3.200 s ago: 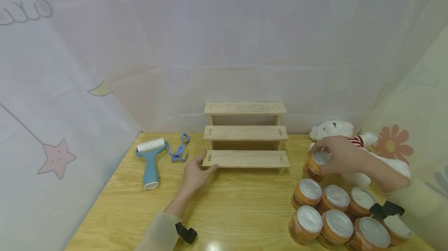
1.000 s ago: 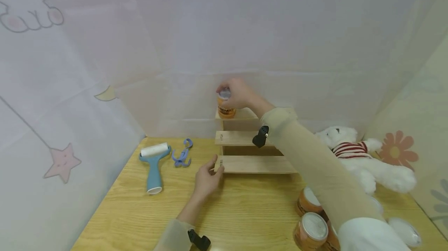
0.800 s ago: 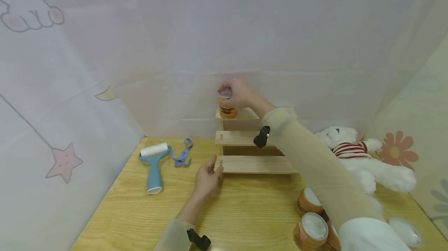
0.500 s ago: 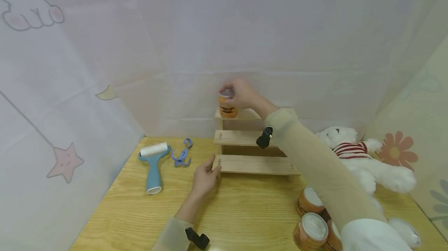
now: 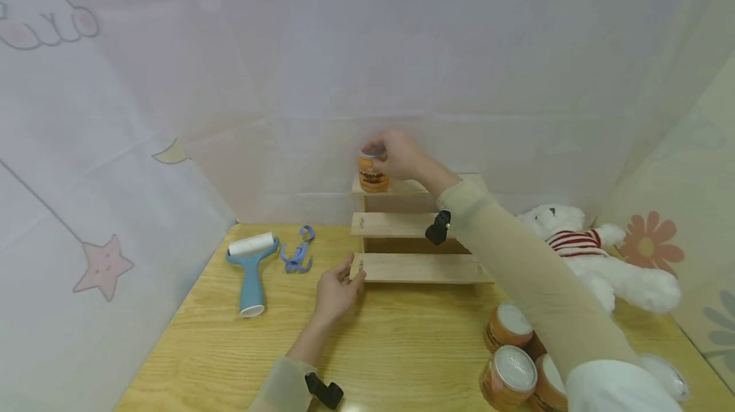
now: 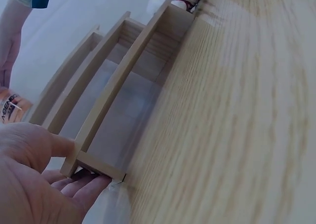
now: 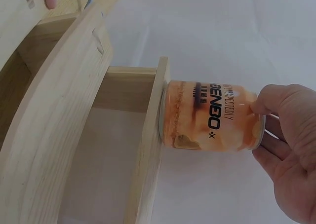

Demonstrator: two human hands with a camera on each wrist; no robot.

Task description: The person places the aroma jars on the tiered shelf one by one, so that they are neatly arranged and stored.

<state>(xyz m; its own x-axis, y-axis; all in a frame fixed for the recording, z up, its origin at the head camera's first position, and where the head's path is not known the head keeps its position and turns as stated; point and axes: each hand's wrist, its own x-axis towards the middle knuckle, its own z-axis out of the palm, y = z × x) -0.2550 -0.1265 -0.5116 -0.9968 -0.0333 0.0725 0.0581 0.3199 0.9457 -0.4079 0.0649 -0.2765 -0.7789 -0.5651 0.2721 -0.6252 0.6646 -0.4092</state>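
A three-step wooden rack [image 5: 422, 268] stands against the back wall. On the left end of its top step, an orange printed can [image 5: 373, 175] is upright. My right hand [image 5: 403, 155] grips that can round its upper rim; in the right wrist view the can's base [image 7: 165, 115] meets the step. My left hand [image 5: 335, 294] holds the left end of the lowest step. From the left wrist view, its thumb [image 6: 61, 146] lies on the step and the other fingers wrap the side support. My right forearm hides part of the rack's right side.
Several more orange cans [image 5: 508, 377] stand at the front right, partly hidden under my right sleeve. A white plush bear [image 5: 574, 246] in a striped top lies behind them. At left are a blue-handled lint roller [image 5: 251, 275] and a purple hook [image 5: 296, 256].
My right hand has carried the can from beside the plush bear up to the top step's left end. Lately it has barely shifted. My left hand keeps its hold on the rack.
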